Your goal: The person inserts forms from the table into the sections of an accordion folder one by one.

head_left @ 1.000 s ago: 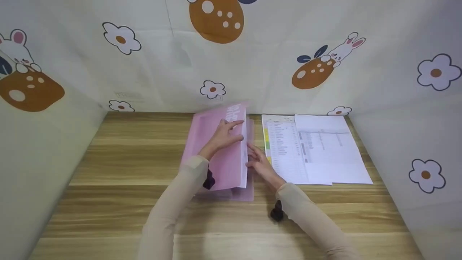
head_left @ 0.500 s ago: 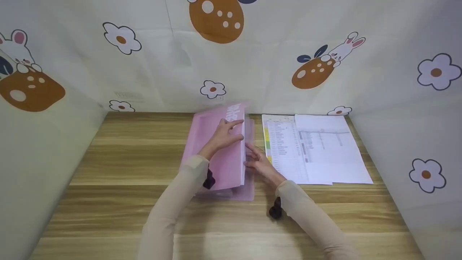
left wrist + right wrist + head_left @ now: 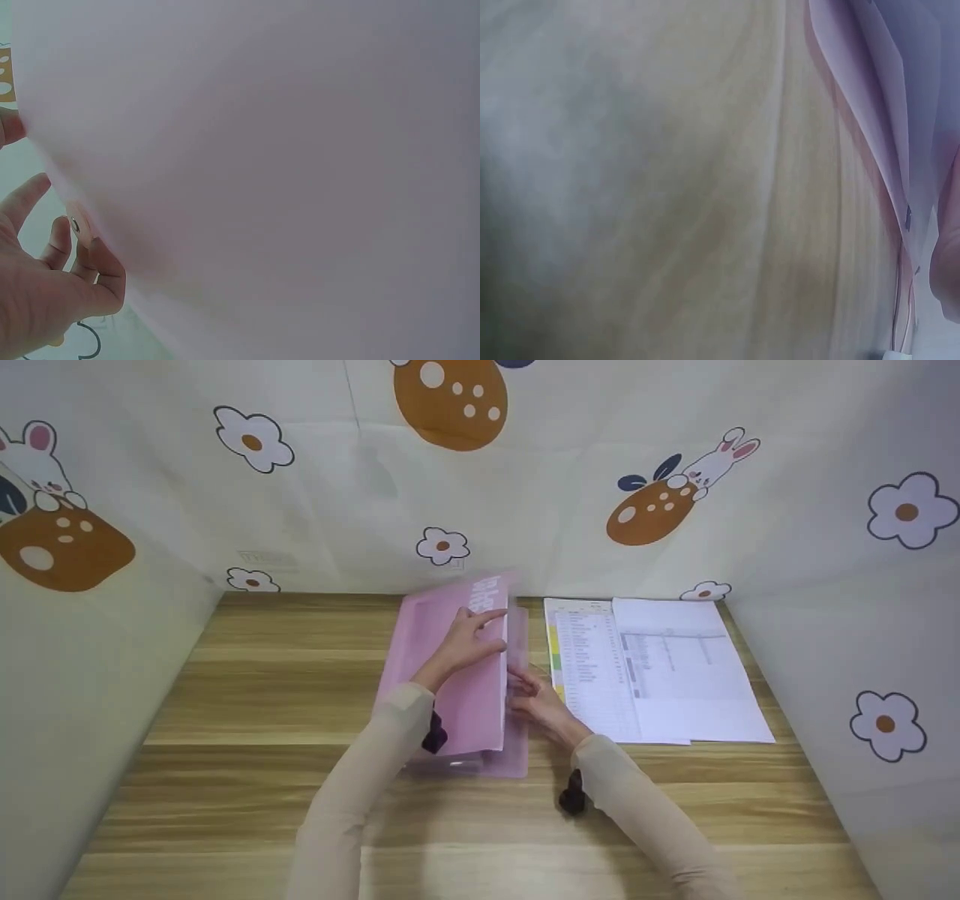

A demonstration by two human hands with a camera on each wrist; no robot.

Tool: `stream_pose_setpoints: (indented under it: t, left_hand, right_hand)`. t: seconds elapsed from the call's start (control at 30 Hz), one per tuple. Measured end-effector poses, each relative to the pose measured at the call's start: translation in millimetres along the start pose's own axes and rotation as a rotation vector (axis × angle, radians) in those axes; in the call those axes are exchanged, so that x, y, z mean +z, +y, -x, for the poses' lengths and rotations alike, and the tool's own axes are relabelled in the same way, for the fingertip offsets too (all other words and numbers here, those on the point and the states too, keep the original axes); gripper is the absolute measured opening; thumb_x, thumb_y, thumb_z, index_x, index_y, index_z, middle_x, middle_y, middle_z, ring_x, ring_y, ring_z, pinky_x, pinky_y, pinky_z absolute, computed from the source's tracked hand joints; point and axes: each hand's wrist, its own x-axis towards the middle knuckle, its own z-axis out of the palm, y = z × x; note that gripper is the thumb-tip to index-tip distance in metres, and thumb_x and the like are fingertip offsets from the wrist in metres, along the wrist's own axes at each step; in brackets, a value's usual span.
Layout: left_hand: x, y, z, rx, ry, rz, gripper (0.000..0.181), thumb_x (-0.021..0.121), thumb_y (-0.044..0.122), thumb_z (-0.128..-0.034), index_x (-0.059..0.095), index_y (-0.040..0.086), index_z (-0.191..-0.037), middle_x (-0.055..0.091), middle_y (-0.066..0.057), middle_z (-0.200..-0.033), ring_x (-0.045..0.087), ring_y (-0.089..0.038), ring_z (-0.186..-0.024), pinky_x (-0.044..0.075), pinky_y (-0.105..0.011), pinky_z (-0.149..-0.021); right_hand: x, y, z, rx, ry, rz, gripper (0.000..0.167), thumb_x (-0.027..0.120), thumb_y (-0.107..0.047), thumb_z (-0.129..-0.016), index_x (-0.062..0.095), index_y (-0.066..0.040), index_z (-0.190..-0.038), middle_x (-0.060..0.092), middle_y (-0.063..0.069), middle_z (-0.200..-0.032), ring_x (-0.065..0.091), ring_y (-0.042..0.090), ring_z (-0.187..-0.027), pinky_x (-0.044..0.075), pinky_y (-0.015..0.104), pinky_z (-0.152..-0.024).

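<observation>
Some left-hand fingers [image 3: 491, 646] hold a pink folder [image 3: 472, 712] ajar by its edge, right-hand fingers' [image 3: 531, 681] grip unclear.

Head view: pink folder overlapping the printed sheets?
No, a strip of wooden table shows between the pink folder and the printed sheets to its right.

Smooth translucent pink plastic folder [image 3: 420, 634]; matt paper sheets [image 3: 675, 697]; smooth wood-grained table [image 3: 262, 697]; softly creased backdrop [image 3: 322, 510]
</observation>
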Motion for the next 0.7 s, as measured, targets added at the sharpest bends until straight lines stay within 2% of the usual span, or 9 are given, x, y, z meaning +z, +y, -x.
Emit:
stream_pose_setpoints:
  t: [0.23, 0.37, 0.5, 0.7]
  left_hand:
    - [0.1, -0.3, 0.0, -0.004, -0.001, 0.0, 0.056, 0.064, 0.021, -0.0699, 0.053, 0.018, -0.124, 0.039, -0.011, -0.096, 0.041, -0.022, -0.09, 0.035, -0.032, -0.073]
    - [0.3, -0.8, 0.2, -0.007, 0.004, 0.007, 0.056, 0.064, 0.021, -0.0691, 0.053, 0.018, -0.124, 0.039, -0.012, -0.098, 0.042, -0.022, -0.091, 0.036, -0.032, -0.073]
    - [0.6, -1.1, 0.0, -0.013, 0.01, 0.002, 0.056, 0.064, 0.02, -0.069, 0.053, 0.017, -0.124, 0.039, -0.012, -0.098, 0.042, -0.022, -0.091, 0.036, -0.032, -0.073]
    - [0.1, 0.1, -0.2, -0.019, 0.003, 0.011, 0.056, 0.065, 0.02, -0.0696, 0.052, 0.017, -0.125, 0.038, -0.012, -0.097, 0.041, -0.022, -0.09, 0.035, -0.032, -0.072]
  right_hand:
    - [-2.6, 0.6, -0.2, -0.022, 0.023, 0.021, 0.06, 0.051, 0.011, -0.075, 0.036, 0.002, -0.132, 0.046, 0.02, -0.12, 0.053, 0.023, -0.092, 0.045, 0.035, -0.075]
    - [-8.7, -5.6, 2.0, -0.029, 0.07, 0.044, 0.052, 0.053, 0.008, -0.079, 0.039, 0.005, -0.128, 0.047, 0.022, -0.119, 0.056, 0.025, -0.091, 0.046, 0.035, -0.074]
    - [-21.7, -14.6, 3.6, -0.008, 0.119, 0.091, 0.047, 0.053, 0.005, -0.08, 0.042, 0.006, -0.126, 0.049, 0.023, -0.117, 0.058, 0.028, -0.089, 0.047, 0.035, -0.072]
    - [-54.6, -26.9, 6.4, -0.043, 0.156, 0.114, 0.045, 0.048, 0.007, -0.081, 0.039, 0.011, -0.125, 0.043, 0.029, -0.118, 0.058, 0.03, -0.088, 0.046, 0.034, -0.074]
